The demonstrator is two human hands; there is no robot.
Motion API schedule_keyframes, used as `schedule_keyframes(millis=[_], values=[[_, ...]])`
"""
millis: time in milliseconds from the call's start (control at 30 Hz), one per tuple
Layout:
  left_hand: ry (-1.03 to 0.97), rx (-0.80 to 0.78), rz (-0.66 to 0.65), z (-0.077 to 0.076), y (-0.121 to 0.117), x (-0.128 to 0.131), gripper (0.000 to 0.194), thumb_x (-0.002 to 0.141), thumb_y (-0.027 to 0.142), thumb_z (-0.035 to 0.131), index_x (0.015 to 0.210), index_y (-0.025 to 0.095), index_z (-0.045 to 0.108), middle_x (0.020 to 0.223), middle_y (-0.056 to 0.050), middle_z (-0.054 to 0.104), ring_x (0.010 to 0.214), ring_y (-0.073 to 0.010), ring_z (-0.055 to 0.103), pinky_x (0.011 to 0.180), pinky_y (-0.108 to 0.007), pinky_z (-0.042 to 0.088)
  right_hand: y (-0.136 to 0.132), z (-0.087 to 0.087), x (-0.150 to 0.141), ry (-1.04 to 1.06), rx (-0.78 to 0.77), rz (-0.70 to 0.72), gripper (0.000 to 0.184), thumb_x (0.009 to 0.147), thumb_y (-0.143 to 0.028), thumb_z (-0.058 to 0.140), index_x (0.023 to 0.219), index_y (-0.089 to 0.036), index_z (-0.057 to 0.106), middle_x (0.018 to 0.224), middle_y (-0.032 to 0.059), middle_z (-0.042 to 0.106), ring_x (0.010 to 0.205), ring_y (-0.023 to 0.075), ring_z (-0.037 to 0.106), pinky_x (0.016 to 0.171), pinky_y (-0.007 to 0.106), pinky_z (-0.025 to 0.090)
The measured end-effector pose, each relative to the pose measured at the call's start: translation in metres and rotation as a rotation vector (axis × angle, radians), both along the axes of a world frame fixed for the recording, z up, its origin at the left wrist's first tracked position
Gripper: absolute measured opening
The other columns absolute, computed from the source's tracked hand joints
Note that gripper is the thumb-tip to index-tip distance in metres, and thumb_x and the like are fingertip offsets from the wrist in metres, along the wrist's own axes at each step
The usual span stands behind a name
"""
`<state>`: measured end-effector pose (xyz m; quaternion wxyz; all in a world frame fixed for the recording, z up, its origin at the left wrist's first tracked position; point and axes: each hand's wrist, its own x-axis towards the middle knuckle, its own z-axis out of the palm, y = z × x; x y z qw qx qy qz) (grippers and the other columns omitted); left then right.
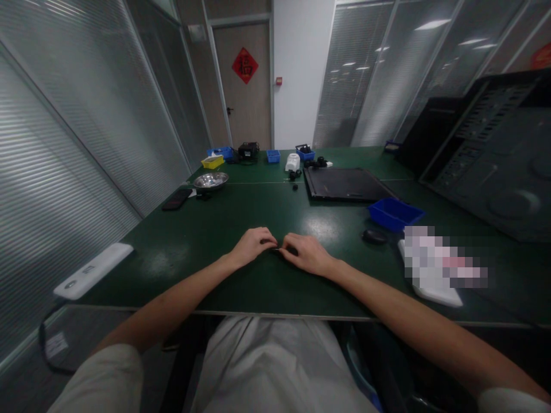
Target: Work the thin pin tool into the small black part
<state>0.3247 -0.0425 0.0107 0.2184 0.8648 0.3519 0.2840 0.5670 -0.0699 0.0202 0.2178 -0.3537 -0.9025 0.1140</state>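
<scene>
Over the near middle of the green table, my two hands almost meet at the fingertips. My left hand is closed in a pinch, thumb against fingers. Just to its right, my right hand pinches too, with its fingers curled. A thin, pale, tiny piece shows in the narrow gap between the fingertips. It is too small to name, and the fingers hide most of it. Both forearms come in from the table's front edge.
To the right are a black mouse, a blue tray, a black flat panel and a large computer case. Leftward lie a white power strip-like bar, a phone and a metal bowl. Small trays stand farther back.
</scene>
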Motion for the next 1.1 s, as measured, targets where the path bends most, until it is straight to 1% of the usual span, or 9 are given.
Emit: schedule_keyframes(millis=[233,300,433,633,833,900,967,1033,1100], values=[[0.028,0.063,-0.006,0.009,-0.015,-0.005,0.027,0.102,0.022,0.053,0.113,0.019,0.077,0.11,-0.009,0.07,0.105,-0.0216,0.063,0.095,-0.034,0.049,0.003,-0.002,0.003,0.039,0.013,-0.029,0.013,0.101,-0.033,0.058,0.098,-0.021,0.063,0.094,0.0027,0.067,0.079,0.0158,0.061,0.07,0.027,0.04],[0.012,0.035,-0.016,0.011,-0.019,-0.005,0.027,0.099,0.025,0.059,0.122,0.021,0.073,0.113,-0.009,0.069,0.104,-0.0217,0.062,0.095,-0.034,0.049,0.003,-0.002,0.004,0.057,0.017,-0.024,0.013,0.101,-0.032,0.058,0.098,-0.021,0.063,0.094,0.0028,0.067,0.079,0.0157,0.061,0.071,0.027,0.04],[0.023,-0.042,-0.031,0.01,-0.021,-0.004,0.05,0.092,0.034,0.073,0.139,0.022,0.063,0.113,-0.009,0.068,0.102,-0.0218,0.063,0.093,-0.034,0.05,0.004,-0.001,0.005,0.05,0.033,-0.031,0.012,0.1,-0.031,0.058,0.098,-0.021,0.063,0.094,0.0025,0.067,0.078,0.0152,0.061,0.07,0.027,0.039],[0.044,-0.003,-0.081,0.008,-0.016,-0.003,0.021,0.098,0.031,0.064,0.114,0.02,0.074,0.116,-0.009,0.069,0.113,-0.0229,0.06,0.102,-0.036,0.046,0.006,-0.003,0.005,0.044,0.026,-0.07,0.012,0.1,-0.032,0.059,0.098,-0.021,0.064,0.093,0.0026,0.068,0.079,0.0157,0.061,0.07,0.027,0.039],[0.104,-0.037,-0.074,0.01,-0.011,-0.011,0.025,0.101,0.027,0.058,0.122,0.022,0.071,0.118,-0.008,0.071,0.11,-0.0206,0.064,0.1,-0.034,0.048,0.007,-0.002,0.007,0.051,0.014,-0.082,0.012,0.099,-0.032,0.06,0.098,-0.021,0.065,0.093,0.0023,0.068,0.078,0.0156,0.06,0.069,0.027,0.039],[0.13,-0.043,-0.053,0.013,-0.003,-0.027,0.027,0.101,0.028,0.058,0.122,0.022,0.072,0.12,-0.008,0.071,0.112,-0.021,0.065,0.1,-0.034,0.049,0.007,-0.001,0.008,0.06,0.008,-0.083,0.012,0.099,-0.032,0.061,0.097,-0.021,0.064,0.094,0.0025,0.068,0.079,0.0156,0.061,0.07,0.027,0.039],[0.143,-0.07,0.039,0.015,0.009,-0.057,0.029,0.099,0.029,0.059,0.124,0.022,0.071,0.123,-0.008,0.07,0.11,-0.0217,0.066,0.097,-0.033,0.051,0.007,0.0,0.008,0.064,0.0,-0.081,0.013,0.099,-0.033,0.061,0.097,-0.021,0.064,0.094,0.0025,0.068,0.078,0.0155,0.061,0.069,0.027,0.039],[0.161,-0.106,0.222,0.019,0.025,-0.102,0.033,0.097,0.03,0.061,0.128,0.022,0.071,0.127,-0.009,0.069,0.11,-0.023,0.067,0.094,-0.033,0.052,0.007,0.001,0.009,0.068,-0.006,-0.078,0.014,0.1,-0.033,0.06,0.097,-0.021,0.064,0.094,0.0024,0.068,0.077,0.0152,0.06,0.069,0.027,0.04],[0.21,-0.115,0.482,0.022,0.039,-0.155,0.034,0.093,0.03,0.066,0.124,0.02,0.074,0.124,-0.01,0.071,0.11,-0.0252,0.067,0.095,-0.033,0.051,0.006,0.002,0.008,0.07,-0.011,-0.074,0.014,0.1,-0.034,0.06,0.096,-0.02,0.064,0.094,0.0024,0.068,0.076,0.015,0.06,0.069,0.027,0.04]])
